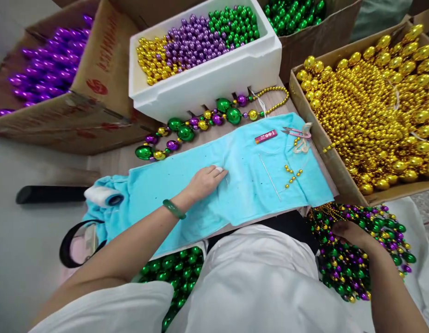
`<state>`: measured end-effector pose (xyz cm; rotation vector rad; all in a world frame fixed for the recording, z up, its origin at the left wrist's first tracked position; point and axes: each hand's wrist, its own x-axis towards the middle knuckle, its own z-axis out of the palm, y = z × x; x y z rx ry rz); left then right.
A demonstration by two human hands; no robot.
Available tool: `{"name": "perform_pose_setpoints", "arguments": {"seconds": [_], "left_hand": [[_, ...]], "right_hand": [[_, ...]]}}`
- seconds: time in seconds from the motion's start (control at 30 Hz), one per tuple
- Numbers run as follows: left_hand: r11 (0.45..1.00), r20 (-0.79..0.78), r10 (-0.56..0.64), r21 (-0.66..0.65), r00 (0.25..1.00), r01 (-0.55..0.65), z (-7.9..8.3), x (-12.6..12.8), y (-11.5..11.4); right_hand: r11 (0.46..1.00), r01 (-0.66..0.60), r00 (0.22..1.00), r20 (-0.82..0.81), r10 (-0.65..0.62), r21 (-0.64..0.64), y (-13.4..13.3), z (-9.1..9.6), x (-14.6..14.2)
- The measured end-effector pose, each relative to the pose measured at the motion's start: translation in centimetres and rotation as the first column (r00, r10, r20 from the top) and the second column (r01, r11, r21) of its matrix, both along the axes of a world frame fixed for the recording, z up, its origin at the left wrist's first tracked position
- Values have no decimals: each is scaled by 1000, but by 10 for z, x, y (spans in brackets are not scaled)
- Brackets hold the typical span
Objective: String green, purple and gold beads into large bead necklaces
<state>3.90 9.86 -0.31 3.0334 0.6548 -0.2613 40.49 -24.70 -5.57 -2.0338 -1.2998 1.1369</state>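
Note:
My left hand (pixel 204 181) rests on a turquoise towel (pixel 242 185) spread over the board; its fingers are curled, a white wrap on one fingertip, pinching what looks like a thin thread. A green bangle (pixel 173 209) circles that wrist. My right hand (pixel 349 231) reaches down at the lower right into a pile of finished green, purple and gold bead strands (pixel 356 259); its fingers are buried among them. A long needle (pixel 270 177), a few loose gold beads (pixel 292 175), a pink tube (pixel 265 136) and small snips (pixel 297 133) lie on the towel.
A white foam box (pixel 207 83) holds gold, purple and green beads. A strung necklace of large beads (pixel 200 122) lies before it. Cardboard boxes hold purple beads (pixel 44 69), green beads (pixel 294 14) and gold beads (pixel 374 106). A thread spool (pixel 105 196) sits left.

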Motion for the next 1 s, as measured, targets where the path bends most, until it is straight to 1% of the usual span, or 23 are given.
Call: {"name": "perform_pose_setpoints", "arguments": {"seconds": [0.07,0.1,0.13,0.17,0.2,0.23,0.27,0.33,0.4,0.47,0.53,0.57,0.6,0.63,0.67,0.7,0.73,0.77,0.8,0.83,0.9,0.93,1.0], "left_hand": [[1000,18,2,1,1000,-2,-2,0,3],[1000,22,5,12,1000,-5,-3,1,3],[1000,22,5,27,1000,-5,-4,2,4],[999,20,2,40,1000,-3,-5,3,4],[999,22,1,47,1000,-2,-6,3,4],[999,32,8,45,999,-9,-7,4,5],[999,54,25,36,998,-27,-7,4,5],[996,124,90,-1,988,-91,-4,5,4],[982,221,188,-58,957,-180,3,7,-1],[958,316,282,-136,906,-251,16,13,-14],[934,407,346,-237,846,-268,33,26,-35],[923,453,362,-296,815,-246,41,35,-48],[912,501,365,-361,785,-194,49,45,-63],[896,552,361,-428,752,-117,55,57,-78],[874,593,362,-484,719,-40,58,69,-92],[856,621,355,-516,699,24,59,82,-106],[845,645,335,-528,687,84,58,94,-117],[838,668,319,-530,672,128,54,104,-126],[833,691,305,-527,655,168,49,114,-133],[828,713,289,-521,639,207,43,121,-137],[809,740,251,-515,624,285,31,131,-138],[795,739,225,-516,635,319,26,134,-135],[778,696,157,-525,701,346,18,136,-122]], "right_hand": [[981,-80,976,-215,41,-179,4,24,-3],[979,-78,966,-258,28,-188,11,37,-6],[991,-39,978,-208,11,-129,20,50,-9],[1000,15,994,-106,-18,-27,32,61,-13],[995,51,999,6,-52,86,46,70,-17],[976,64,990,108,-88,207,61,77,-21],[958,26,980,182,-81,287,75,80,-25],[931,-80,956,291,-30,357,101,81,-34],[919,-171,929,368,31,356,118,77,-42],[907,-222,922,381,75,359,126,74,-51],[894,-219,955,272,115,391,128,73,-64],[893,-184,979,160,128,410,127,74,-71],[898,-129,990,9,138,420,125,76,-78],[907,-61,975,-168,143,417,123,77,-86],[918,12,927,-349,139,396,121,79,-93],[928,82,856,-502,120,363,119,80,-99],[936,147,785,-614,87,321,117,82,-103],[941,202,732,-681,39,271,113,83,-105],[943,251,705,-709,-21,221,109,85,-105],[942,288,698,-711,-86,170,104,86,-103],[946,316,711,-678,-184,75,88,87,-94],[953,303,723,-658,-210,29,78,85,-88],[966,249,756,-608,-242,-74,55,75,-74]]}}
